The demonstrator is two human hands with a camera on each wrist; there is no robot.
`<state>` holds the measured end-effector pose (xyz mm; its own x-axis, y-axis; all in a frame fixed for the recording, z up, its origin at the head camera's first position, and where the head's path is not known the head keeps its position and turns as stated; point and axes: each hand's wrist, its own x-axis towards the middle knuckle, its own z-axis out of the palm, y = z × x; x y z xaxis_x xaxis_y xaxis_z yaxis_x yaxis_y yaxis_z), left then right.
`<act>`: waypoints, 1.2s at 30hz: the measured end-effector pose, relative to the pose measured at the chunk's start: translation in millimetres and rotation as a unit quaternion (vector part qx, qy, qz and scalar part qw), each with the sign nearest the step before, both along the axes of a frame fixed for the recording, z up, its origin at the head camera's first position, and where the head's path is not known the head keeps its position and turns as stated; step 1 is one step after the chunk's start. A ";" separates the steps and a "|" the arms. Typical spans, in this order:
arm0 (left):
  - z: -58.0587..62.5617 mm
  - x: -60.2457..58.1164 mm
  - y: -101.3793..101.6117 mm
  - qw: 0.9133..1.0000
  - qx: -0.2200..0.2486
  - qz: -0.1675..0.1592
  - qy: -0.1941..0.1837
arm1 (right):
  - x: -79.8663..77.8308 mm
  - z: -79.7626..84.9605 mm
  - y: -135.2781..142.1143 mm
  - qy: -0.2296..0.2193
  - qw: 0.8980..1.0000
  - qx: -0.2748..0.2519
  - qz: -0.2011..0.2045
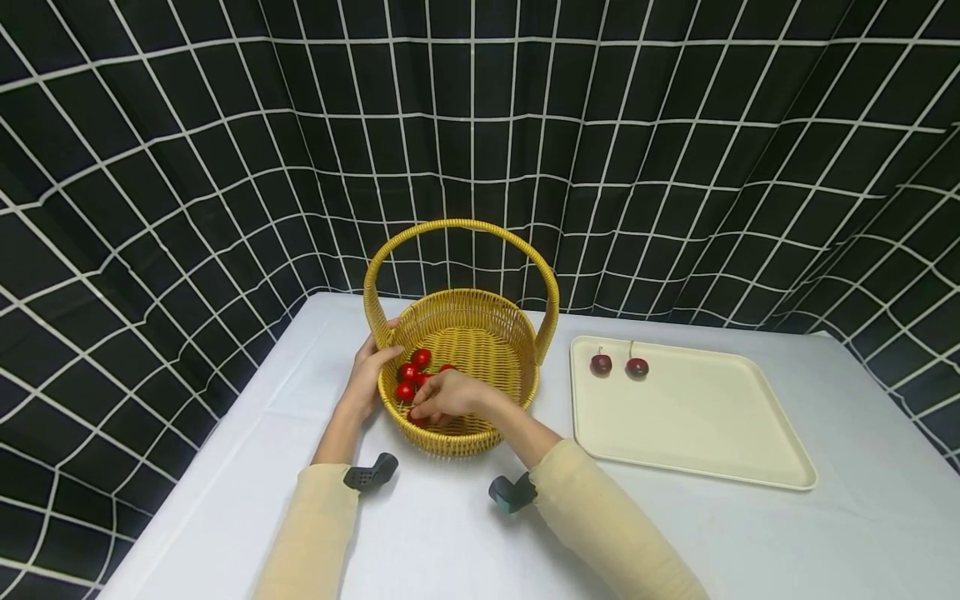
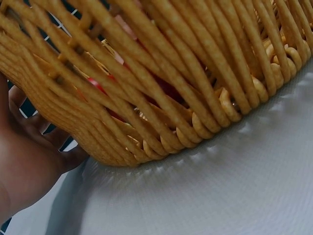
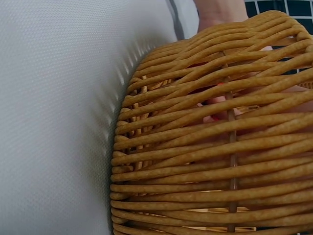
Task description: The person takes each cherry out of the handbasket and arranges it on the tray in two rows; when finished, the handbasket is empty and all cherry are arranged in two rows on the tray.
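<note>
A round yellow wicker basket [image 1: 480,342] with a tall arched handle stands on the white table. My left hand [image 1: 367,371] grips its left side near the foot of the handle, thumb over the rim. In the left wrist view, that hand [image 2: 29,156] lies against the outer weave. Inside the basket, small bright-red round fruits [image 1: 406,392], like cherry tomatoes, cluster at the left. My right hand [image 1: 453,394] reaches in over the front rim with bent fingers. Its fingertips are right at a darker red fruit [image 1: 417,418]; I cannot tell whether they pinch it.
To the right lies a cream rectangular tray [image 1: 690,408]. Two dark red cherries with stems, a left cherry [image 1: 601,364] and a right cherry [image 1: 637,367], sit near its back left corner. A black cloth with a white grid [image 1: 472,142] hangs behind the table.
</note>
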<state>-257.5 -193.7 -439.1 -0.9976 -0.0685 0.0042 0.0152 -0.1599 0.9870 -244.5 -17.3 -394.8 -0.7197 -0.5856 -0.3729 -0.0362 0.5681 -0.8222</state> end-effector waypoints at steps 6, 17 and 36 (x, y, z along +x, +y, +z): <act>-0.5 -0.3 0.6 1.000 0.014 0.002 0.005 | 0.6 -0.3 -0.3 0.012 1.000 0.019 0.014; 0.5 0.7 1.9 1.000 0.027 0.005 0.011 | 0.8 -2.2 1.3 0.038 0.999 0.029 0.020; -0.4 -0.4 -0.6 1.000 0.015 -0.001 0.003 | -1.4 2.6 10.8 0.043 0.999 -0.004 -0.028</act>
